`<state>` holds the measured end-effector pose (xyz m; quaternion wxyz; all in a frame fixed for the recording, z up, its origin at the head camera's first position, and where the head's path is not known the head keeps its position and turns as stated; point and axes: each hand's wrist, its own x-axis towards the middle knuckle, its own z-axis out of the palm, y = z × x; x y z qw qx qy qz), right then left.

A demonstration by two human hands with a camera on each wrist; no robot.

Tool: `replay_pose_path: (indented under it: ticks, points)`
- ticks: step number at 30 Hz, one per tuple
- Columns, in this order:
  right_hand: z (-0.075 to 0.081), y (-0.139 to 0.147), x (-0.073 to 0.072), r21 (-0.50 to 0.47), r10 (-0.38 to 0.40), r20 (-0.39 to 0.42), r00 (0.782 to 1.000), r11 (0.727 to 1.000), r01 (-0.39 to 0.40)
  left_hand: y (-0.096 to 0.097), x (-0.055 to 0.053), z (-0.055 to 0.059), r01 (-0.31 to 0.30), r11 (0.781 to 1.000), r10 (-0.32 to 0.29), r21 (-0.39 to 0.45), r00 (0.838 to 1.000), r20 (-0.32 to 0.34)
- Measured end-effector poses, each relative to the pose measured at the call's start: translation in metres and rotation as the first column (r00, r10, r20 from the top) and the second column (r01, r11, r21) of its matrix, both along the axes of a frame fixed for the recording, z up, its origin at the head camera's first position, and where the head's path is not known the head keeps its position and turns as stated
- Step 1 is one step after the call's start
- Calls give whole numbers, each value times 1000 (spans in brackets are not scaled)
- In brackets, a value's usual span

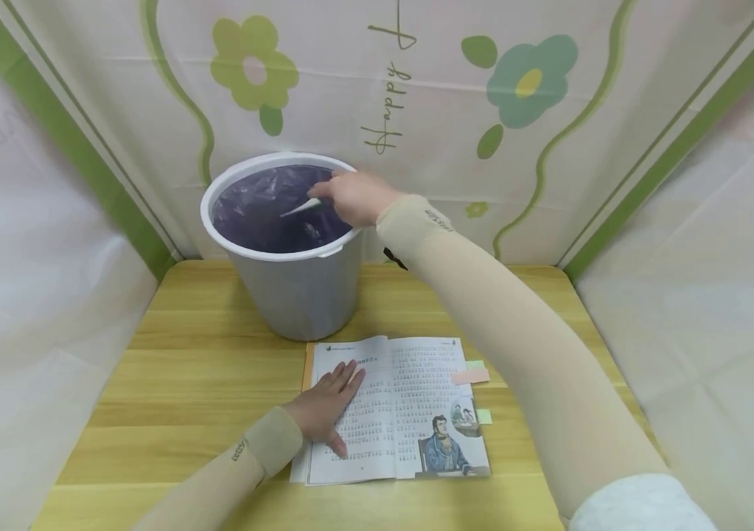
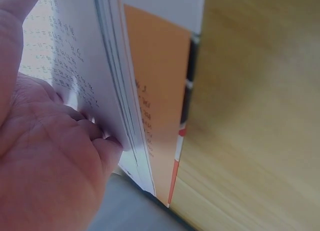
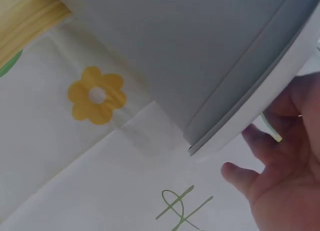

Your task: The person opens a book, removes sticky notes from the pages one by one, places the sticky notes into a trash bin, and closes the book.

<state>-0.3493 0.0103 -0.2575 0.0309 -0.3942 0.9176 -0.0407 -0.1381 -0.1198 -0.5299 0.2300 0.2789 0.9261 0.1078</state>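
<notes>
An open book with printed text and a colour picture lies on the table. My left hand rests flat on its left page, fingers spread. In the left wrist view the palm is beside the page edges and the orange inner flap. Over the mouth of a grey bin, my right hand pinches a thin pale-green paper slip, which points down into the bin. The right wrist view shows that hand at the white rim, most of the slip hidden.
A dark plastic liner lines the bin, which stands at the table's back left. Pink and green sticky tabs jut from the book's right edge. Flower-printed cloth walls in the wooden table at the back and sides.
</notes>
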Motion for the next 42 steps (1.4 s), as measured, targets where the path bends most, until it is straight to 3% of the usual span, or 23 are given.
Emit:
replay_pose_path:
  ticks: [3,17,25,35,42]
  points:
    - [0,-2,-1,21,3,8,1000,1000,-3,1,1,0,6,1000,-6,-8,1000,-4]
    - [4,12,-4,-57,-46,76,996,997,50,0,-2,-3,-4,1000,4,-15,1000,-7]
    - [11,35,-6,-161,-50,60,997,985,59,3,-7,-4,2,1000,-2,-10,1000,0]
    - [15,70,2,-265,0,-46,999,964,-13,4,-6,1,0,1000,1,-11,1000,23]
    - [15,94,23,-376,27,-96,995,924,-62,1,-4,3,5,1000,-5,-11,1000,29]
